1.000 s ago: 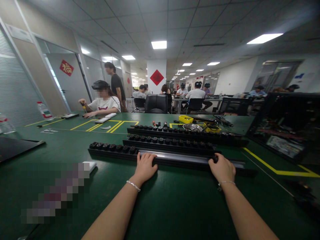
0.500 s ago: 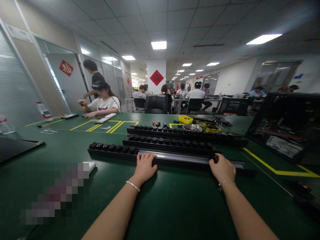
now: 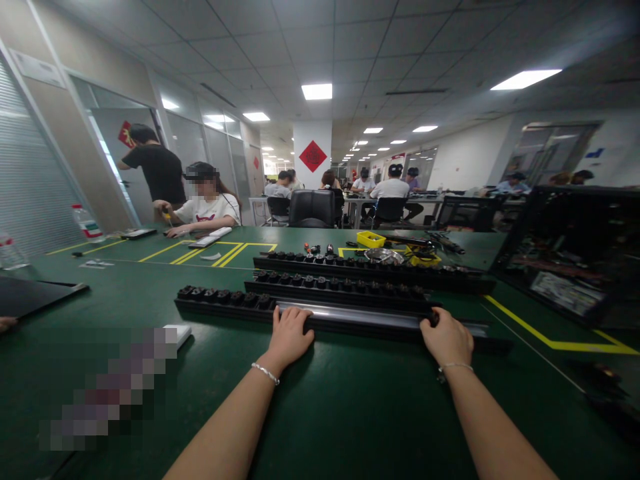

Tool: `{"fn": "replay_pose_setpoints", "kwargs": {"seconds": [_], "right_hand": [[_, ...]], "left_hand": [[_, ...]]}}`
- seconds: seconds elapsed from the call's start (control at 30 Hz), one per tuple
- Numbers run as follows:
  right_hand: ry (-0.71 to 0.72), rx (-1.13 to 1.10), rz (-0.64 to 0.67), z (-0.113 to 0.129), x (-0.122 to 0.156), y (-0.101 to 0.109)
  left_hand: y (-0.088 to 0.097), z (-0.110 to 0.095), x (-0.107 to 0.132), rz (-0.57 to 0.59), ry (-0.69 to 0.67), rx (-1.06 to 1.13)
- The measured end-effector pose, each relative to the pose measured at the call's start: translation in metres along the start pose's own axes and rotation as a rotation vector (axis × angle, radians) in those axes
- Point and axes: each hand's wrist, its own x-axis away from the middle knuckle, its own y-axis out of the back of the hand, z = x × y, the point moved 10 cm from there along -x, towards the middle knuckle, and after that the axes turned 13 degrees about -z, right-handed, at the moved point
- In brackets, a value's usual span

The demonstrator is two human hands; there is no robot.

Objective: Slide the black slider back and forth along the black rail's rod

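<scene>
A long black rail (image 3: pixel 350 325) lies across the table in front of me, with several small black socket-like modules (image 3: pixel 220 295) along its left part and a shiny bare channel to the right of them. My left hand (image 3: pixel 291 333) grips the rail by the last module, fingers over the top and thumb at the near side. At the channel's right end, my right hand (image 3: pixel 447 337) is closed, thumb and fingers pinched around a small black piece (image 3: pixel 434 317) mostly hidden by the fingers. Two similar rails, a middle one (image 3: pixel 340 283) and a far one (image 3: pixel 360 266), lie behind with modules along them.
On the green table (image 3: pixel 350 413) are a yellow tray (image 3: pixel 371 239), a metal dish (image 3: pixel 384 255) and cables beyond the rails. An open black case (image 3: pixel 570 267) stands right. A white-ended, blurred-out object (image 3: pixel 177 332) lies left. Across the table sits a co-worker (image 3: pixel 207 207); another person (image 3: pixel 155 167) stands behind.
My right hand has shifted very slightly right; my left hand stays in place. The standing person has moved left, and part of someone's hand now shows at the left edge.
</scene>
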Motion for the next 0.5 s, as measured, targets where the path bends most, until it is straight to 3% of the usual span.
{"fn": "replay_pose_setpoints", "kwargs": {"seconds": [0.5], "right_hand": [[-0.026, 0.018, 0.015, -0.0030, 0.0009, 0.0020]], "left_hand": [[-0.0008, -0.0001, -0.0004, 0.032, 0.012, -0.014]]}}
